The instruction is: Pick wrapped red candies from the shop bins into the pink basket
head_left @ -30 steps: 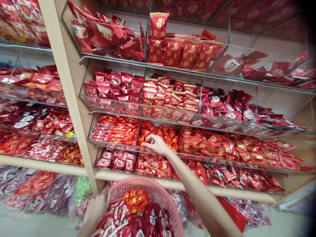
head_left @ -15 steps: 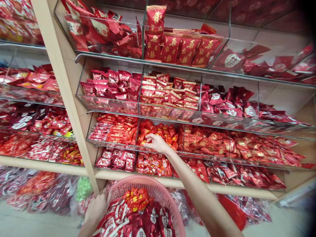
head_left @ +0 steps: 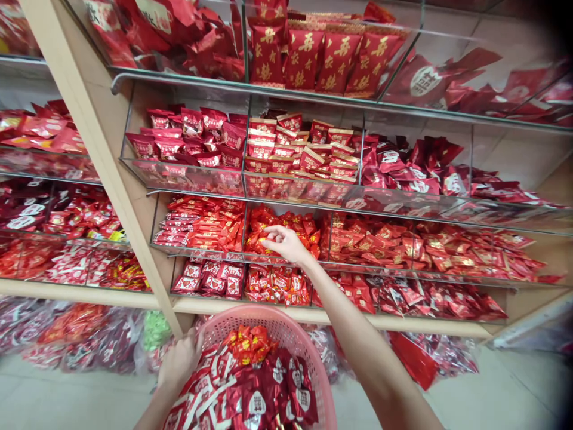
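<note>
My left hand [head_left: 181, 357] is closed on the rim of a pink perforated plastic basket [head_left: 313, 352] at the lower middle. Inside the basket lie white-and-red wrapped sweets [head_left: 203, 388], dark red packets [head_left: 257, 401] and a small heap of orange-red candies [head_left: 250, 344]. My right hand [head_left: 286, 243] reaches over the glass front of a shelf compartment full of similar orange-red wrapped candies [head_left: 308, 227]. Its thumb and fingers are a little apart, pointing left just over the candies. I see nothing held between them; whether the fingertips touch the candies is hard to tell.
Glass-fronted shelves hold gold-edged red packets [head_left: 308, 158], dark red packets [head_left: 192, 140] and larger red bags [head_left: 342, 57]. A wooden upright [head_left: 89, 137] divides the shelving at left. Beneath, clear bags of sweets [head_left: 85, 337] and a red sheet [head_left: 414, 358] lie on the floor.
The view has shifted, so the shelves sit higher in it. My right hand stays over the same compartment, its thumb and fingers slightly apart. My left hand keeps its hold on the basket.
</note>
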Demonstrator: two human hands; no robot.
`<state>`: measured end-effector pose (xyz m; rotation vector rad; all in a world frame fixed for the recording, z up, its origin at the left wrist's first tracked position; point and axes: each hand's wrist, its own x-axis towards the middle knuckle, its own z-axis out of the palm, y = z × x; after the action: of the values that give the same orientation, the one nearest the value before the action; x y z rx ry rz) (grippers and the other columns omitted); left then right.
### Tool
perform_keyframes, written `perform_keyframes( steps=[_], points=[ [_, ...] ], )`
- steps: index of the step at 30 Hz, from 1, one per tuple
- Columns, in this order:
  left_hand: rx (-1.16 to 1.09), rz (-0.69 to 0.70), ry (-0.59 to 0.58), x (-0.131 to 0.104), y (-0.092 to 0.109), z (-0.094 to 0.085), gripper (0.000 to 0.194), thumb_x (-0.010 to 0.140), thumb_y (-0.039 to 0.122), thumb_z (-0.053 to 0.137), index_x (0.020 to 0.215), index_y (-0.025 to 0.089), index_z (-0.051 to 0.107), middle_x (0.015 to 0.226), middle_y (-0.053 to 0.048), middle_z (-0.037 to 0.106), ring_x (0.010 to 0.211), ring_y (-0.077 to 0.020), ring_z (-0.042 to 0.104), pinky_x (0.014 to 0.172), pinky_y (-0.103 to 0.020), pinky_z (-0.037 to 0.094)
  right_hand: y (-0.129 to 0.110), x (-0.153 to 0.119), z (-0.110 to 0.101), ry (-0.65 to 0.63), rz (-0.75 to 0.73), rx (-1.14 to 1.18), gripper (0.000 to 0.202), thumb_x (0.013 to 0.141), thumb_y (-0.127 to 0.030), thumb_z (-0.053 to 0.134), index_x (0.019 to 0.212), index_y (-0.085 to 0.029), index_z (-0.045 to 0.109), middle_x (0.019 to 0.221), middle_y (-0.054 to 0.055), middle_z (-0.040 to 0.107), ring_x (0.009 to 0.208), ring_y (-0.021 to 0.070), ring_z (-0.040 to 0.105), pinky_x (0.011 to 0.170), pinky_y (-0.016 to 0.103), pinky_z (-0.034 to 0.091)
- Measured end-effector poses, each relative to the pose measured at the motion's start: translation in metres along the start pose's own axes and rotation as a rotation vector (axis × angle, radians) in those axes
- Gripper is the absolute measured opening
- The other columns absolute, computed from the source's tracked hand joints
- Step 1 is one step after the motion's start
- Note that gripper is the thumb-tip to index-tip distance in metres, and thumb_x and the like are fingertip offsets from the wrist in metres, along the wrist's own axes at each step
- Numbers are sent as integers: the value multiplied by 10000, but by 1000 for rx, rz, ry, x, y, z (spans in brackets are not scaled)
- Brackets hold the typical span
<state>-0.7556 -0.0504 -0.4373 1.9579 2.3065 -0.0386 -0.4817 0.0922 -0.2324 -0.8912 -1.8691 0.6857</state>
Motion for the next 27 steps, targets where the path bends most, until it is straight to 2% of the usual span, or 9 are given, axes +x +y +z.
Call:
perform_keyframes(
  steps=[2,4,7,11,14,16,18,22,27],
  points=[
    [0,-16,3,-1,1,-1,408,892,334,167,1029,128,491,869,-143,676,789,-265,650,647,-336,449,-12,-12,1,67,-42,-22,354,715,-364,606,1003,-162,569,769,-11,536,563,75,403,554,212,372],
    [0,-25,8,0,1,0,422,893,355,167,1043,126,488,855,-149,676,784,-270,650,644,-337,447,-24,-34,8,71,-120,-89,332,745,-344,586,1038,-189,561,837,6,556,647,98,458,641,237,402],
    [0,-20,15,1,1,2,410,891,362,188,1059,134,484,854,-144,677,788,-262,650,652,-330,447,-25,-77,38,-74,-209,-173,321,776,-297,562,1084,-209,546,939,25,574,846,141,508,794,288,400],
    [-3,-47,27,1,1,2,418,889,386,190,1024,143,501,838,-129,677,788,-269,647,661,-336,450,17,-131,96,-367,-130,-293,344,766,-287,572,1100,-208,548,979,35,594,917,170,523,840,308,399],
    [7,-28,8,-1,2,0,389,889,342,203,1057,141,491,872,-126,671,797,-251,644,663,-325,452,58,-156,131,-541,-75,-431,414,747,-294,584,1146,-195,529,1085,69,579,1016,219,504,893,344,378],
    [-4,-26,7,-3,3,-1,387,889,337,204,1059,143,492,902,-129,666,798,-237,642,670,-321,454,75,-163,145,-616,-68,-509,433,746,-311,582,1161,-207,519,1095,70,576,1039,237,491,914,363,361],
    [-17,-39,15,-3,2,-2,385,886,349,218,1052,145,499,930,-138,659,810,-227,638,689,-319,455,81,-166,152,-643,-69,-552,433,756,-320,570,1174,-230,505,1090,57,575,1042,232,484,921,360,351],
    [1,-19,-4,-2,0,-1,352,873,324,287,1115,161,483,975,-147,642,832,-212,632,717,-315,453,79,-166,159,-638,-73,-585,445,772,-314,559,1204,-253,468,1103,44,562,1056,210,471,930,334,334],
    [49,56,-7,-1,-2,2,366,857,277,328,1182,163,453,1047,-169,611,851,-221,629,727,-333,455,83,-169,171,-672,-120,-622,410,769,-345,571,1149,-220,481,1087,53,568,1038,212,479,930,358,345]
  ],
)
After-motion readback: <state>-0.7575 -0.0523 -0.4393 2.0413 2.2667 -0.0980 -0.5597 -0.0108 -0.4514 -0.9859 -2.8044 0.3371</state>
